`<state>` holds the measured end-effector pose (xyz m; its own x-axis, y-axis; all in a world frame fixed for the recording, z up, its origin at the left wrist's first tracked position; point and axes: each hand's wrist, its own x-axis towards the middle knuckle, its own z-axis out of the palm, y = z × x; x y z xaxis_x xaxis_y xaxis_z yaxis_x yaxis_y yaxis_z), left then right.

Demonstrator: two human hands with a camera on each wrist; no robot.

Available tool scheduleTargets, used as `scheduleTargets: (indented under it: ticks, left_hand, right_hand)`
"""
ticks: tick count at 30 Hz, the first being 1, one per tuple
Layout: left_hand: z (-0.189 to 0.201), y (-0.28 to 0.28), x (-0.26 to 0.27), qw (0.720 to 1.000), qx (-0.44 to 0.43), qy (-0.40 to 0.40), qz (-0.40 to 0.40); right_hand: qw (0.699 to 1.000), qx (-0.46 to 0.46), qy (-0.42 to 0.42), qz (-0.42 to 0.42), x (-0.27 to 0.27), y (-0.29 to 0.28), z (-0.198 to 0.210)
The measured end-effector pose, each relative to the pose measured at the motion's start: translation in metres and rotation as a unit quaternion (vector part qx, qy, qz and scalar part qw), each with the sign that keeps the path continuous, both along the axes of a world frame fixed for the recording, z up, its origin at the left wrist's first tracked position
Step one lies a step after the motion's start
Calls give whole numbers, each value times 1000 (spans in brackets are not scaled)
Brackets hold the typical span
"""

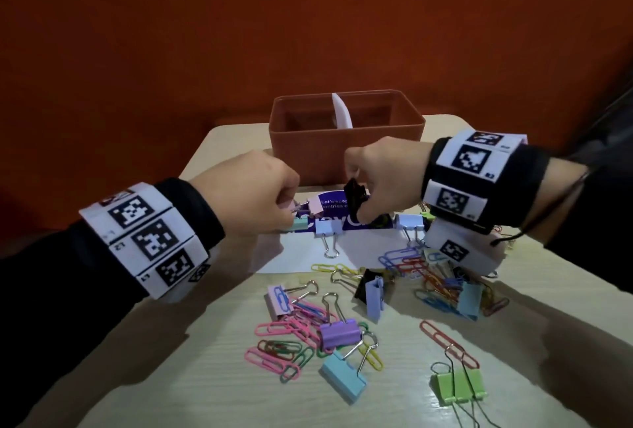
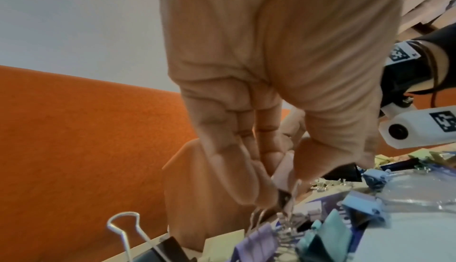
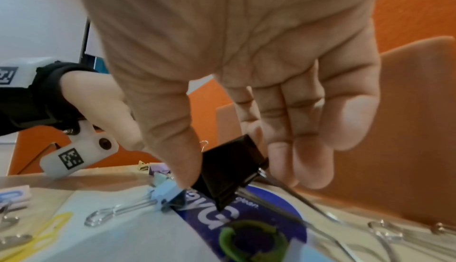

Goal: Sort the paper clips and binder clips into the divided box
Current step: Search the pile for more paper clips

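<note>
A person's right hand pinches a black binder clip between thumb and fingers while the left hand, just beside it, grips a small pale binder clip, both before the orange divided box.

Box floor hidden; left grip's fingertips unseen.

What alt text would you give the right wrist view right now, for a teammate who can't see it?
The right hand pinches a black binder clip between thumb and fingers, just above a purple-and-white printed sheet on the table. A light blue binder clip is clipped onto the sheet's edge beside it, and an orange box stands behind.
</note>
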<state>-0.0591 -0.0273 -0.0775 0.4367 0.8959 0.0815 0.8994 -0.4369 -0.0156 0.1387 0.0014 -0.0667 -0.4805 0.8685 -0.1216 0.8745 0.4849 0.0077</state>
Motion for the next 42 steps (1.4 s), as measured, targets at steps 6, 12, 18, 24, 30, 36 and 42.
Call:
scheduleTargets:
  ticks: [6,12,18,24,30,36,42]
  left_hand:
    - [-2,3,-8,999,-18,43,12]
    - [-1,-6,2,1000,-20,5,-20]
    - [-2,-16,11,996,-81,17,-25]
    - [-3,-18,14,991,-127,-6,-48]
    - [-1,-22,29,981,-148,-22,-126]
    - [-7,-17,35,977,-153,3,-146]
    - [-6,-19,37,975,-166,7,-145]
  right_hand:
    - [991,-51,76,98,5,-27,14]
    - [964,-201,65,159,10,-61,13]
    - [964,-194,79,164,10,-60,-4]
    - [962,-202,60,173,10,-62,-9]
    - [961,-187,49,200,9,-61,-9]
    - [948,-246,134,154,16,-56,8]
    - [965,-119,230,35,29,-6,7]
